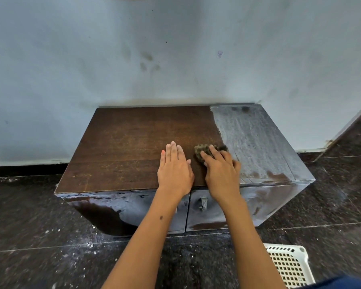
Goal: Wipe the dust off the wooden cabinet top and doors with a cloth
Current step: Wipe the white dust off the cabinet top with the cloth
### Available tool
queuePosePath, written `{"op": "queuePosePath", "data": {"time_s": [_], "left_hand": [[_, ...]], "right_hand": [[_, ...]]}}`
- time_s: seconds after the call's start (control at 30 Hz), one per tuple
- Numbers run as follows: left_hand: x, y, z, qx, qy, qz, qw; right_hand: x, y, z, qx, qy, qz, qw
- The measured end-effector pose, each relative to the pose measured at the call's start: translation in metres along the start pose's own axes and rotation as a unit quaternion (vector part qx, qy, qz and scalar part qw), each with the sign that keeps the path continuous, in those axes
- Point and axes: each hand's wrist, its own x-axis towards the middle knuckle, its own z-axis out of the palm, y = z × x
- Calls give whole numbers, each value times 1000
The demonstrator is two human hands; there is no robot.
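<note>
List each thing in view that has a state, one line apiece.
cabinet top: wiped brown at left and middle, grey dust on the right strip.
cabinet doors: closed, mostly dusty with a few wiped patches.
cloth: bunched, pressed on the top at the dust edge.
left hand: flat on the top, fingers straight.
right hand: holds the cloth.
basket: on the floor.

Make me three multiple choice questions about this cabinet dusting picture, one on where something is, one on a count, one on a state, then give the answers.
1. Where does the dust lie on the cabinet top?
A. right part
B. left part
C. nowhere

2. How many hands touch the top?
A. none
B. one
C. two

3. How is the left hand?
A. flat, fingers straight
B. fisted
C. gripping the cloth

Answers: 1 A, the grey dusty strip is on the right; 2 C, both rest there; 3 A, the right hand holds the cloth.
</note>
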Motion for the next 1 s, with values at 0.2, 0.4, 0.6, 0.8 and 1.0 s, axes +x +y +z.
{"op": "queuePosePath", "data": {"time_s": [0.2, 0.4, 0.6, 0.8, 1.0], "left_hand": [[-1, 2, -2, 7, 3, -3, 1000], [2, 3, -1, 21, 3, -3, 1000], [0, 4, 0, 30, 24, 7, 999], [3, 7, -3, 65, 12, 5, 998], [4, 7, -4, 63, 20, 6, 998]], "right_hand": [[41, -15, -4, -6, -41, -18, 999], [-44, -4, -7, 10, 31, -10, 999], [-44, 24, -21, -26, 17, 95, 995], [-41, -8, -17, -11, 9, 88, 996], [-57, 4, -14, 9, 2, 13, 1000]]}}
